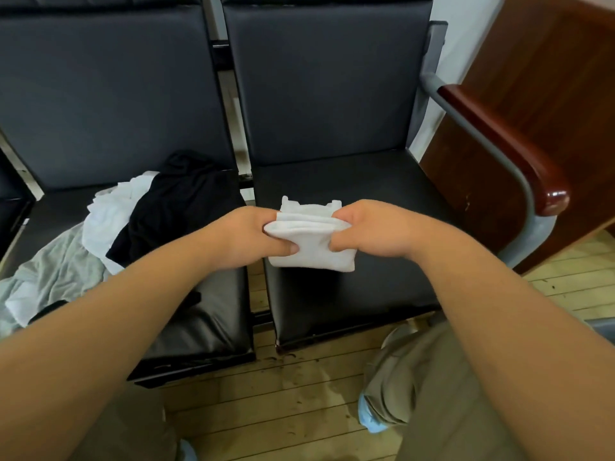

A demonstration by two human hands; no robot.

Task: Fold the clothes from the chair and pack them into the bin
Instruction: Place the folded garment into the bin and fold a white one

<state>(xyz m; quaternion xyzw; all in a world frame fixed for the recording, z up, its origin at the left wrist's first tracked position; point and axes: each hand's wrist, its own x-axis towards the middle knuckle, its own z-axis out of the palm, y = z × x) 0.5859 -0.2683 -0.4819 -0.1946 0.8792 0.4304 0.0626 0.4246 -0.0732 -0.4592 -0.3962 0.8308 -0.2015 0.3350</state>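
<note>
A small folded white garment (311, 249) is held just above the seat of the right black chair (376, 287). My left hand (253, 236) grips its left edge with the thumb on top. My right hand (369, 229) grips its right edge the same way. On the left chair seat (206, 321) lies a loose pile: a black garment (176, 207), a white garment (106, 217) and a grey garment (56, 271). No bin is in view.
A wooden armrest (519, 151) on a grey metal frame borders the right chair. A dark wooden panel (549, 78) stands behind it. Wooden plank floor (283, 404) runs below the seats. My knees in khaki trousers are at the bottom.
</note>
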